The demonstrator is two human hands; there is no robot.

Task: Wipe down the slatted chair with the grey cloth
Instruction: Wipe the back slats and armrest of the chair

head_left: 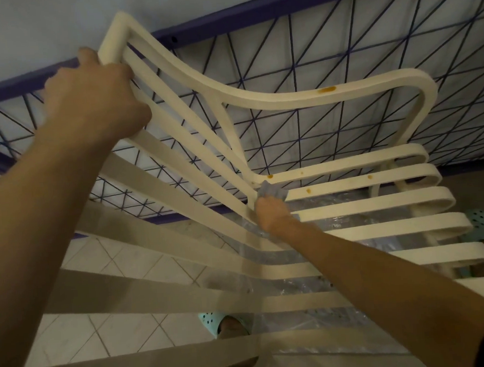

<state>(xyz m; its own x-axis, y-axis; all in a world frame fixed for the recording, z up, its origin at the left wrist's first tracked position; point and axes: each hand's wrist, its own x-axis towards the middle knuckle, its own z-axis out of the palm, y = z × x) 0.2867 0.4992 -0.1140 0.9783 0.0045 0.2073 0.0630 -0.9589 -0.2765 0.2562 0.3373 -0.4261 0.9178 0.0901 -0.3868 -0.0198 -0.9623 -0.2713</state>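
My left hand (91,99) grips the slatted chair (286,100) at its top corner; my right hand (271,214) clutches the grey cloth (270,192), pressing it onto a slat.

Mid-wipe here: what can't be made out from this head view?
Grey cloth: mostly hidden under the right hand; only a corner shows.
Left hand: its fingers curl behind the slatted chair, tips unseen.
Nearest slats: blurred by closeness, cut off by the bottom and left edges.

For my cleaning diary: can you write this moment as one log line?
left hand: grips chair | right hand: holds cloth on chair | stains: several, orange
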